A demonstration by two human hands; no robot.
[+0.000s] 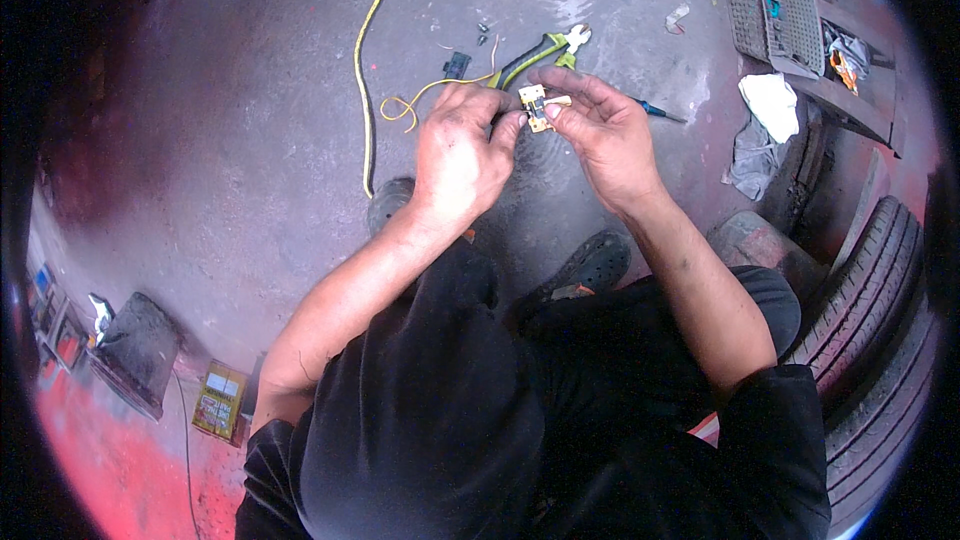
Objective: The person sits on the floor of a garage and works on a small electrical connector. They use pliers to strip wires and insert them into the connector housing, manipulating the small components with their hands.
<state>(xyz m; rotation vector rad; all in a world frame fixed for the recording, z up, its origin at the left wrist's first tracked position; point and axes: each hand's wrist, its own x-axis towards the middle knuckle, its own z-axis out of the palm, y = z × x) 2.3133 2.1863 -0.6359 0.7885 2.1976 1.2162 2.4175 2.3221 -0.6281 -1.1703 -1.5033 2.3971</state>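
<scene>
Above the floor, my right hand point(607, 135) pinches a small cream-coloured electrical part point(536, 108) with dark metal bits in its middle and a pale stub on its right side. My left hand point(462, 145) is closed too, its thumb and fingertips at the part's left edge. Behind the left hand lie a thin yellow wire point(402, 105) and a black plastic piece point(456, 65). Green-and-black cutting pliers point(530, 58) rest just beyond both hands. A screwdriver point(660, 111) sticks out past the right hand, its handle partly hidden.
Small dark screws point(483, 37) lie beyond the black piece. A yellow cable point(367, 50) runs along the floor at left. On the right are a perforated metal tray point(757, 15), a white cloth point(768, 105) and tires point(865, 280). A yellow tin point(219, 400) stands lower left.
</scene>
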